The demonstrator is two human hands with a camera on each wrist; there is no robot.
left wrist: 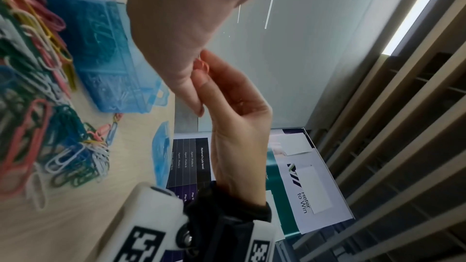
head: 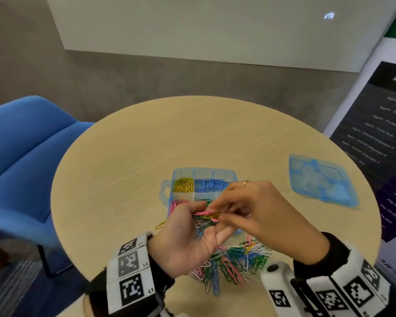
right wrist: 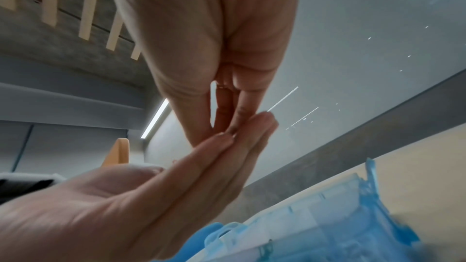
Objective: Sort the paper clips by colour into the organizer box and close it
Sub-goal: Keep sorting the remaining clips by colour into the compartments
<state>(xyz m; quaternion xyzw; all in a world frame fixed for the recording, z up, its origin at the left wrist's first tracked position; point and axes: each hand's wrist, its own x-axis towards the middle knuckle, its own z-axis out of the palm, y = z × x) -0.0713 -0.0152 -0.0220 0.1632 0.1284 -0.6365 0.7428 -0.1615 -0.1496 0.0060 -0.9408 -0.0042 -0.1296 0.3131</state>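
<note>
In the head view my left hand (head: 206, 232) lies palm up over the box's near edge and holds a small bunch of mixed paper clips (head: 202, 221) under its thumb. My right hand (head: 220, 212) pinches one clip out of that bunch; in the left wrist view that clip (left wrist: 201, 66) looks pink. The pale blue organizer box (head: 167, 193) stands open behind the hands, with yellow clips (head: 183, 185), blue clips (head: 212, 185), pink clips (head: 175, 205) and green clips (head: 204, 200) in separate compartments. A mixed pile of clips (head: 233, 259) lies under my wrists.
The box's blue lid (head: 320, 179) lies flat at the right of the round wooden table (head: 135, 145). One yellow clip (head: 160, 225) lies loose left of the box. A blue chair (head: 25, 156) stands to the left, a dark printed banner (head: 380, 133) to the right.
</note>
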